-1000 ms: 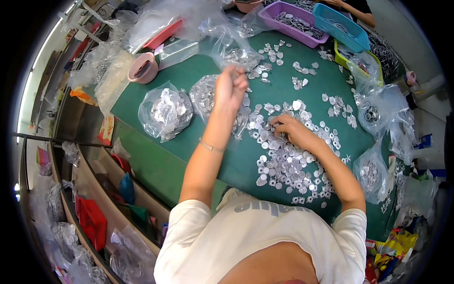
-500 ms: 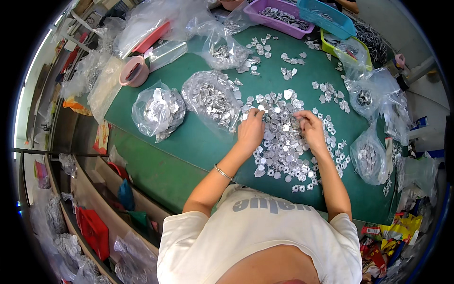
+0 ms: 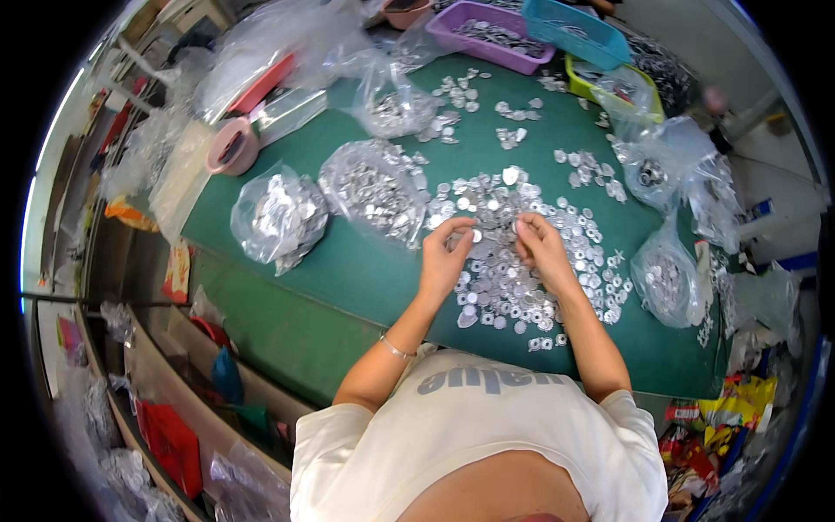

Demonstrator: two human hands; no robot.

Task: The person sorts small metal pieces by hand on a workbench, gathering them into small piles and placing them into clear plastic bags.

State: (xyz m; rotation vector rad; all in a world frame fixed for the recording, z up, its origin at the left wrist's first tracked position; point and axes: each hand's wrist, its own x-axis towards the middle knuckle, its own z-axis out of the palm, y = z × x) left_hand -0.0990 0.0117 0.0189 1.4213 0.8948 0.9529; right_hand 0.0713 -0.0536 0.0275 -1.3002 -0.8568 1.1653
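A wide pile of small silver metal pieces [image 3: 504, 291], many of them round or ring-shaped, is spread over the green table [image 3: 365, 278]. At its left side, my left hand [image 3: 447, 252] is closed, thumb and fingers pinching a small round silver piece [image 3: 477, 236]. My right hand [image 3: 543, 248] hovers over the pile a short way to the right. Its thumb and fingertips are pressed together, and what lies between them is too small to make out. Two clear plastic bags full of similar silver pieces, a nearer bag [image 3: 280, 213] and a larger bag [image 3: 374, 187], stand left of my hands.
Small groups of pieces [image 3: 591, 170] lie beyond the pile. Purple [image 3: 491, 39], blue [image 3: 578, 30] and green [image 3: 657, 103] baskets stand at the back. A pink bowl [image 3: 233, 146] sits far left. Another filled bag [image 3: 665, 278] is on the right, near the table's edge.
My hands have come closer together and a little nearer to me, the right one moving left over the pile. The whole view has shifted slightly.
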